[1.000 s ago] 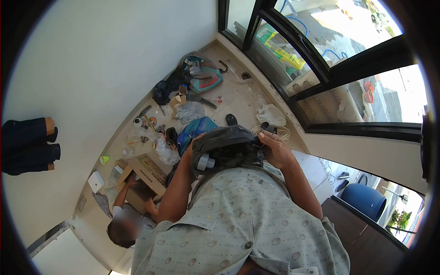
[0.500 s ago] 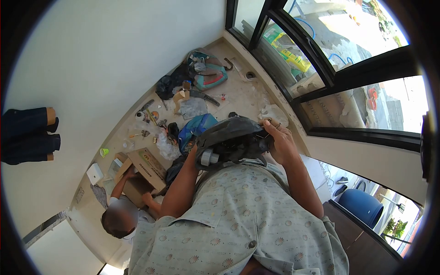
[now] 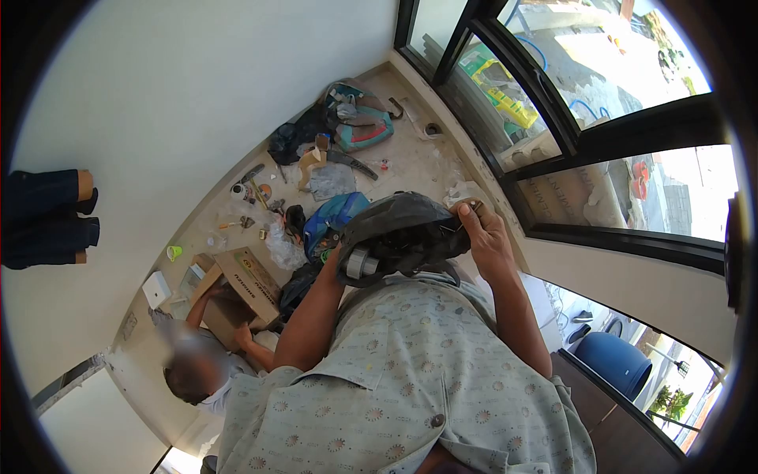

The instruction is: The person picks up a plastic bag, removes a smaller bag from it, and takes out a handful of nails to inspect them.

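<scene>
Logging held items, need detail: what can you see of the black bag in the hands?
The black bag looks soft and creased, fabric or plastic, I can't tell which. It is held up in front of the shirt, mouth open towards the wearer. Dark contents fill the shadowed opening, too dim to identify; a grey cylindrical part shows at its left end. The right hand pinches the right edge; the left hand supports the other side, fingers mostly hidden.

Blk bag (image 3: 399,217) btwn L hand (image 3: 335,259) & R hand (image 3: 485,231), cdbd box (image 3: 254,286)
</scene>
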`<state>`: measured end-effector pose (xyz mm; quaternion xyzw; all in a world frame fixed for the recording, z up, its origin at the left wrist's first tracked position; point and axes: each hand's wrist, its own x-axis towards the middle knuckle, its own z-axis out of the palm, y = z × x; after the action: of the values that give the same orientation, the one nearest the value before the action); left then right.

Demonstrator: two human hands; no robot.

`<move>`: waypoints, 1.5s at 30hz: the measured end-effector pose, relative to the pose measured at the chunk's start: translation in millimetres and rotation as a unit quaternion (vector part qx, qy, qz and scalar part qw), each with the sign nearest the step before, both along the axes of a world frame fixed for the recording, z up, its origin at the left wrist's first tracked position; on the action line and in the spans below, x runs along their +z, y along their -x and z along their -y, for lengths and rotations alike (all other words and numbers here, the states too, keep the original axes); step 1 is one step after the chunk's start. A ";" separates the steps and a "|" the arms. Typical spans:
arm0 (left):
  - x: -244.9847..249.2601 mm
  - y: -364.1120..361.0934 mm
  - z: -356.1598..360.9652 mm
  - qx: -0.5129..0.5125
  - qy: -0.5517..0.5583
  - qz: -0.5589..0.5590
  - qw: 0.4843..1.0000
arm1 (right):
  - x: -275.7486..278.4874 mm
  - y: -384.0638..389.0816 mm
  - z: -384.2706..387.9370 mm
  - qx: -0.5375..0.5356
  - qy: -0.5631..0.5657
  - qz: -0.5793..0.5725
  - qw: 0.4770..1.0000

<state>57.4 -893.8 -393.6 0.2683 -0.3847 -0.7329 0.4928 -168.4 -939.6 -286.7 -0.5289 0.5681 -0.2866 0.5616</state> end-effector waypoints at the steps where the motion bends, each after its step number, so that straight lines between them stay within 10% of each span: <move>1: 35.3 5.0 4.1 0.004 0.036 0.033 0.999 | 0.5 -0.3 1.9 -0.003 0.020 -0.019 1.000; 5: 8.6 1.2 3.8 -0.006 -0.009 0.008 1.000 | 21.7 -9.8 8.7 -0.058 0.114 -0.047 0.991; 12: 8.2 7.0 9.2 -0.030 -0.072 -0.127 0.989 | 61.0 -10.0 17.1 -0.104 0.083 0.290 0.948; 16: 19.8 3.4 5.2 -0.017 -0.069 -0.134 0.988 | 73.6 -20.5 9.8 0.197 0.039 0.076 0.977; 22: 4.8 2.3 -0.3 -0.017 -0.057 -0.139 0.989 | 17.3 -77.4 -15.0 0.467 0.219 -0.255 0.818; 28: -14.6 3.0 -4.9 -0.049 -0.130 -0.239 0.961 | -7.4 -93.2 -11.3 0.593 0.220 -0.321 0.705; 36: -38.3 -5.2 -14.0 -0.062 -0.191 -0.357 0.912 | 43.7 -78.8 11.6 0.481 0.205 -0.191 0.831; 40: -43.0 -11.8 -17.6 0.032 -0.215 -0.236 0.947 | 60.2 -77.9 47.9 0.304 0.133 -0.191 0.924; 45: -69.9 -25.5 -37.7 0.088 -0.120 -0.247 0.958 | 3.4 -118.3 144.7 0.210 0.238 -0.248 0.915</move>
<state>82.8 -856.1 -463.5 0.1690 -0.1351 -0.7711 0.5988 -50.1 -1084.4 -283.3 -0.8081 0.4796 -0.1484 0.3080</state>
